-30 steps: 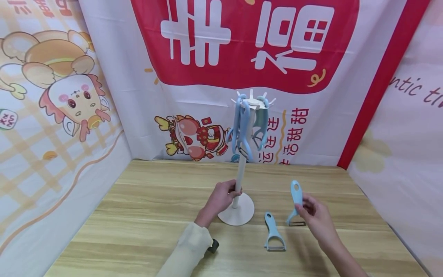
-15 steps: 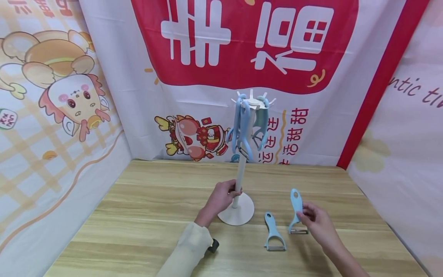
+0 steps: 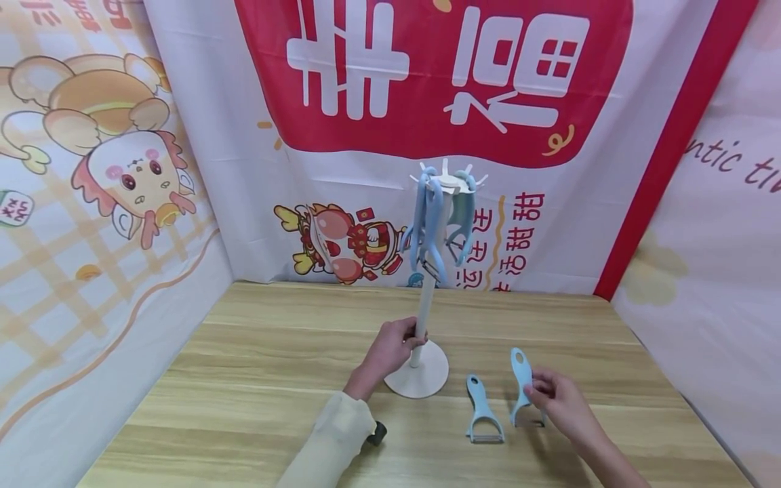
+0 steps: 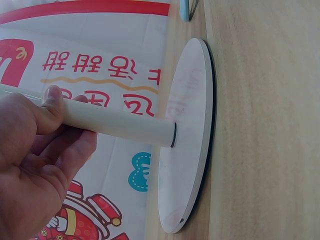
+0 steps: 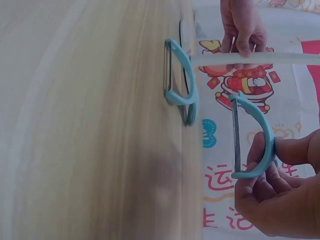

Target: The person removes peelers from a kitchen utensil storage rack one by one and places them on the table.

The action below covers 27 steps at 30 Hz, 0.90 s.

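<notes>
A white stand with a round base (image 3: 418,379) rises from the wooden table. My left hand (image 3: 393,347) grips its pole (image 4: 125,122) low down, thumb on one side and fingers round the other. Several blue peelers (image 3: 432,224) hang from the prongs at the top. In my right hand (image 3: 558,400) I pinch a light blue peeler (image 3: 521,373) between thumb and fingers, its handle pointing up and its blade end low, close over the table. In the right wrist view this peeler (image 5: 267,135) shows apart from the table. A second light blue peeler (image 3: 479,403) lies flat between my hands.
The wooden table (image 3: 262,379) meets a printed cloth backdrop (image 3: 256,224) at its far edge. More printed cloth (image 3: 91,271) hangs along the left side and another sheet (image 3: 695,285) along the right. A dark object (image 3: 377,434) sits at my left sleeve.
My right hand has lowered the peeler and brought it nearer to me, beside the one lying on the table. My left hand has stayed on the pole.
</notes>
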### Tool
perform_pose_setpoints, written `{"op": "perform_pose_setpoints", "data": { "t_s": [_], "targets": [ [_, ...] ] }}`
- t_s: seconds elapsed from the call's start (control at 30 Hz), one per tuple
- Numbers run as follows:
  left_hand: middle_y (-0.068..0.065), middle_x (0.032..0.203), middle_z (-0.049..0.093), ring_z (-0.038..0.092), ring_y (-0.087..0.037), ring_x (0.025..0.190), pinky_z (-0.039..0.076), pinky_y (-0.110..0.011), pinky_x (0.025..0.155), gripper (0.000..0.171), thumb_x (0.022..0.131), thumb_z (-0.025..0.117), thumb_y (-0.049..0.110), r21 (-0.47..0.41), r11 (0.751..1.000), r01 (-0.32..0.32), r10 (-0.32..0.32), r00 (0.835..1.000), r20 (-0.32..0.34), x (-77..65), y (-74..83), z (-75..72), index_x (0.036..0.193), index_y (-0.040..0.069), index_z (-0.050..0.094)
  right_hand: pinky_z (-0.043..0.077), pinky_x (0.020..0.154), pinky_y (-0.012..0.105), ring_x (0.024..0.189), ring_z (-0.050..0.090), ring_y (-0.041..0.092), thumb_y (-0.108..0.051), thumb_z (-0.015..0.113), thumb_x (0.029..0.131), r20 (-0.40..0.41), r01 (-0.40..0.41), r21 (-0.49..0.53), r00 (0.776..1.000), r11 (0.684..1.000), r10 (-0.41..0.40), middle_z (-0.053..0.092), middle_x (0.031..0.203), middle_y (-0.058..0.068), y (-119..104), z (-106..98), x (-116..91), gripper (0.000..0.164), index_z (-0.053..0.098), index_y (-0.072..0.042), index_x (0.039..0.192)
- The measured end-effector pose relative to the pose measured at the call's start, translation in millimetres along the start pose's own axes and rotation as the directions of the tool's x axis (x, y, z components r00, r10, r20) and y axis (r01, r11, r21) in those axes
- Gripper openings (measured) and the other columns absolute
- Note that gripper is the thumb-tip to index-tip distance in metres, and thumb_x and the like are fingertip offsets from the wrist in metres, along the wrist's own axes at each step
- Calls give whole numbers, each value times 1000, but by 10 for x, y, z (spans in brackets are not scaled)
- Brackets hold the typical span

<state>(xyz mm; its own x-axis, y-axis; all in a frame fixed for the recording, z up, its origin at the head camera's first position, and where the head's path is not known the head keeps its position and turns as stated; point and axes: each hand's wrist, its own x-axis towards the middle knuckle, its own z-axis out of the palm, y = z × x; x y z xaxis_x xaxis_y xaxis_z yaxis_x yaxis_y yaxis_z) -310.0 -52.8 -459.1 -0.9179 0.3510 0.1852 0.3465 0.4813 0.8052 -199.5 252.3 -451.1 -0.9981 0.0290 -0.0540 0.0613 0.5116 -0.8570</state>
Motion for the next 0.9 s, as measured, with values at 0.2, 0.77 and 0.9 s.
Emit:
{"op": "perform_pose_setpoints", "data": {
  "t_s": [0.2,0.77,0.9],
  "targets": [
    [-1,100,72,67,-17,101,56,-43,99,10,98,62,10,1,1000,-16,16,1000,-4,1,0,1,106,13,67,52,71,19,82,63,9,3,61,92,39,20,3,999,1000,-20,72,100,18,76,5,11,38,53,16,126],
    [-1,100,71,67,-18,100,56,-44,98,12,98,62,10,-2,1000,-8,8,1000,0,-8,1,-12,109,10,67,52,68,20,81,63,15,5,63,89,98,21,-57,995,998,-16,71,91,12,241,47,58,41,53,19,127],
    [1,101,71,66,-17,99,56,-45,98,12,98,62,11,-9,1000,11,-11,1000,7,-10,-4,-6,108,14,67,52,67,21,82,63,16,6,65,88,84,-8,-98,996,995,16,70,90,9,277,54,75,42,54,18,126]
  ]
}}
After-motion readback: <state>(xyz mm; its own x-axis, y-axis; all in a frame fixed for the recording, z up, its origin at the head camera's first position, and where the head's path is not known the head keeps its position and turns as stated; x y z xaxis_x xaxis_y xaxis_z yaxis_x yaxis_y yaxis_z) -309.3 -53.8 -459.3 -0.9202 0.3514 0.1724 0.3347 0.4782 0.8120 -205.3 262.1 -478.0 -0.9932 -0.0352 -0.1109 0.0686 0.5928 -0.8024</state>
